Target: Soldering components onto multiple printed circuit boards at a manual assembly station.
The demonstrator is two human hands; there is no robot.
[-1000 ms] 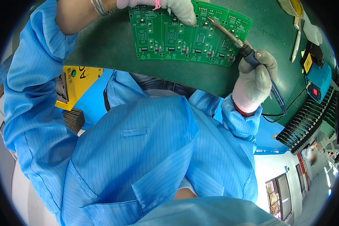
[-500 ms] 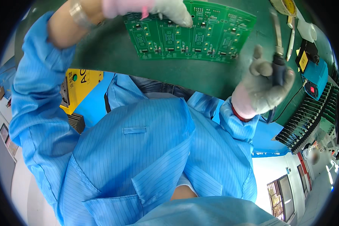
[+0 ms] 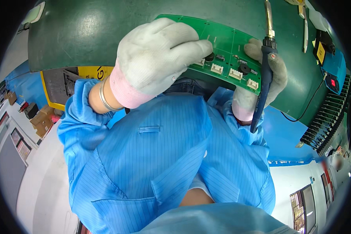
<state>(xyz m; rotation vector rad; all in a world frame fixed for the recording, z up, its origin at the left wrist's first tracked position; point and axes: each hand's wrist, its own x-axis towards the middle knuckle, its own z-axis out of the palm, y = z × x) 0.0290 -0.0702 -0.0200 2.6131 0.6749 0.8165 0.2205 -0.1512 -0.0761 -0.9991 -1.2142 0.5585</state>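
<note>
A worker's right hand in a grey-white, pink-cuffed glove (image 3: 277, 80), right of centre near the top of the frame, pinches a slim dark-blue soldering iron with a silver metal barrel (image 3: 267, 70); the iron stands near vertical in the frame, barrel toward the upper edge; the same hand's fingertips reach the right end of a rectangular green printed circuit board (image 3: 222, 39); the left hand in a white, pink-cuffed glove (image 3: 156, 54), upper centre, lies across the board's left part, fingers together, though whether its grip pinches the board cannot be told. The board sits between the hands at upper centre, right of the left grip and left of the right; its long axis slants from upper left to lower right; both hands are at it, the left covering more; white plastic connectors (image 3: 235, 74) line its lower edge. Around them spreads a dark green table (image 3: 85, 23); at far right, a blue box-shaped unit (image 3: 333, 70) shows a red-lit display, below a black object with a yellow label (image 3: 321, 52); black lettering, partly hidden, marks a yellow panel (image 3: 95, 72) at left.
</note>
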